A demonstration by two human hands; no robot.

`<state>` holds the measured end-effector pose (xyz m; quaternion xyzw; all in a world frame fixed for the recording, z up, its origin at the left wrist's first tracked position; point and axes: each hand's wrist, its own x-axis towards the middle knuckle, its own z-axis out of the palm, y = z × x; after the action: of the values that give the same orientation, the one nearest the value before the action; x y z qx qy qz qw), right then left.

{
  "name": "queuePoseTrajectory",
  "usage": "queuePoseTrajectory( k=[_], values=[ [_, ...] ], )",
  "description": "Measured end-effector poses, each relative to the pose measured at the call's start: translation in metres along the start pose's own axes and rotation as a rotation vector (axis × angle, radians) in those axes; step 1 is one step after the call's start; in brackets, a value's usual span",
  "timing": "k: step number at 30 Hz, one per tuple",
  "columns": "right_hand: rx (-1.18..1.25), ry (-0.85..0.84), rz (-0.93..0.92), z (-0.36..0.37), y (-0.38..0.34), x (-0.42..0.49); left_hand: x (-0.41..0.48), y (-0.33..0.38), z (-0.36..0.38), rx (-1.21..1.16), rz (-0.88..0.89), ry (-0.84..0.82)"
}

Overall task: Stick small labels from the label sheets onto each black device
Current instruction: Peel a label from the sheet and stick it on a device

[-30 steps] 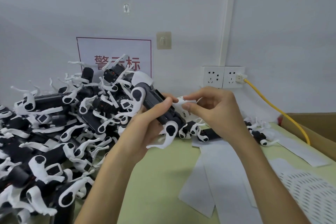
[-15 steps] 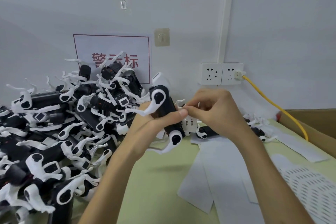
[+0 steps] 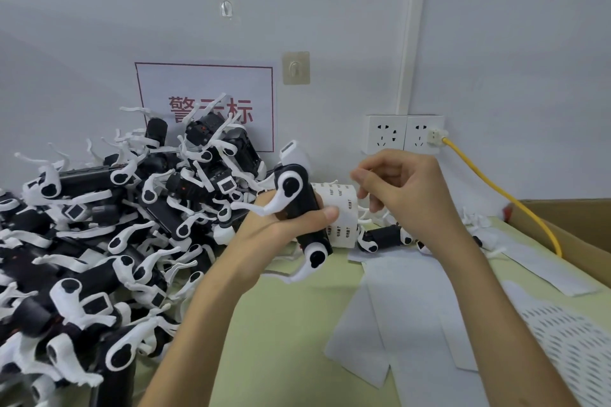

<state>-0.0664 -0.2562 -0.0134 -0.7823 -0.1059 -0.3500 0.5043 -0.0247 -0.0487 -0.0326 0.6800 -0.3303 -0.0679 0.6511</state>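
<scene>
A person's left hand is gripping one black device above the pale green tabletop, holding it close to upright in the middle of the view. The fingers are wrapping around the device's body. The thumb is pressing a curled label sheet against the device's right side, and rows of small printed labels are showing on that sheet. White clip-like arms are sticking out from the top and bottom ends of the device.

The right hand is hovering just to the right of the label sheet. Its fingers are curling inward, with thumb and forefinger tips pinching together just above the sheet. I cannot tell whether a label is sitting between them.

A large pile of black devices with white arms is filling the left side of the tabletop, leaning against the wall. Blank white backing sheets are lying flat under the right forearm. A cardboard box is sitting at the far right, and a yellow cable is running from a wall socket down behind it.
</scene>
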Motion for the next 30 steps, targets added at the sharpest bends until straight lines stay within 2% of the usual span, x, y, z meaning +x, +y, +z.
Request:
queuePoseTrajectory(
  k=[5, 8, 12, 14, 16, 18, 20, 22, 24, 26, 30],
  values=[
    [0.060, 0.003, -0.012, -0.002, 0.002, 0.002, 0.002, -0.018, -0.007, -0.051, -0.237, 0.138],
    [0.069, 0.003, -0.001, -0.002, 0.002, 0.002, -0.001, -0.021, -0.017, -0.027, -0.405, 0.100],
    [0.030, -0.011, -0.009, -0.002, 0.001, 0.001, -0.002, -0.020, -0.031, 0.290, -0.472, 0.140],
    [0.017, -0.014, -0.020, -0.002, 0.001, 0.000, -0.004, -0.008, -0.038, 0.498, -0.448, 0.185],
    [0.024, -0.010, -0.027, -0.003, 0.000, 0.001, -0.007, 0.001, -0.044, 0.571, -0.382, 0.228],
    [0.046, -0.016, -0.032, -0.003, -0.001, 0.001, -0.008, 0.010, -0.047, 0.442, -0.252, 0.302],
    [0.063, -0.036, -0.042, 0.000, -0.005, 0.000, 0.003, 0.015, -0.044, 0.124, -0.207, 0.304],
    [0.063, -0.066, -0.065, 0.006, -0.010, -0.002, 0.014, 0.023, -0.036, -0.204, -0.236, 0.204],
    [0.052, -0.100, -0.082, 0.013, -0.013, -0.004, 0.018, 0.022, -0.032, -0.390, -0.162, 0.079],
    [0.048, -0.129, -0.081, 0.019, -0.013, -0.005, 0.017, 0.020, -0.029, -0.387, -0.081, 0.035],
    [0.047, -0.143, -0.052, 0.024, -0.010, -0.006, 0.017, 0.022, -0.021, -0.304, -0.059, 0.031]
  ],
)
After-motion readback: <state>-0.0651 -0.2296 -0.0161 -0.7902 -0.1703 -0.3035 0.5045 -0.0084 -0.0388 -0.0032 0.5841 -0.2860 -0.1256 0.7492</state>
